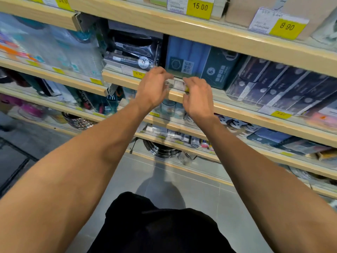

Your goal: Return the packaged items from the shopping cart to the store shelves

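Just hands point(175, 90) at wooden shelf edge point(228, 106)

Blue package point(186, 57); yellow price tags point(199, 8)

shelf label point(177, 84) mostly hidden behind both hands' fingers, print unreadable. Packages left of the blue package point(186, 57) smeared by blur. Forearms cut by bottom edge. Lower-shelf goods too small to identify.
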